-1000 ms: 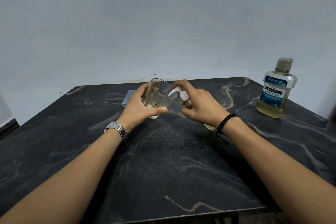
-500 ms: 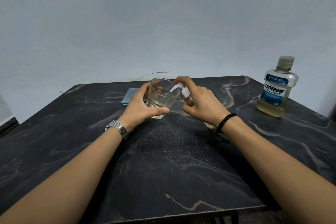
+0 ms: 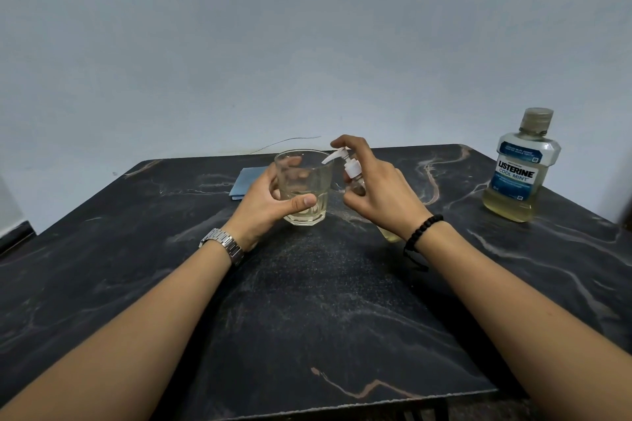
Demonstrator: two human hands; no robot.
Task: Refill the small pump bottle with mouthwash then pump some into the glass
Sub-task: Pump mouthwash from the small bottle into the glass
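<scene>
1. Head view, left grip: my left hand [image 3: 263, 207] wraps the glass [image 3: 303, 186], thumb across the near face and fingers curled round the far side. The glass stands upright on the worktop [image 3: 307, 318], with what looks like a shallow pale pool at the bottom.

2. Head view, right grip: my right hand [image 3: 379, 193] is curled round the small pump bottle [image 3: 354, 178], holding it tilted toward the glass. The forefinger sits on top of the white pump head, and the spout reaches just over the glass rim nearest this grip. Most of the bottle's body is hidden under my palm; a bit of pale liquid shows below the wrist.

3. Away from both grips, well off to the right of the right hand, the Listerine bottle [image 3: 521, 167] stands capped and about a third full. Beyond the left grip, a blue cloth [image 3: 244, 181] lies flat behind the glass.

4. Step in hand, as I judge it: the refill looks done, since the big bottle is capped and set aside, and I am in the pumping stage. I cannot tell whether the head is pressed down or up at this moment.

5. Next move, as I judge it: press the forefinger straight down on the head while the left grip keeps the glass steady, holding the spout inside the rim so nothing squirts onto the worktop.
</scene>
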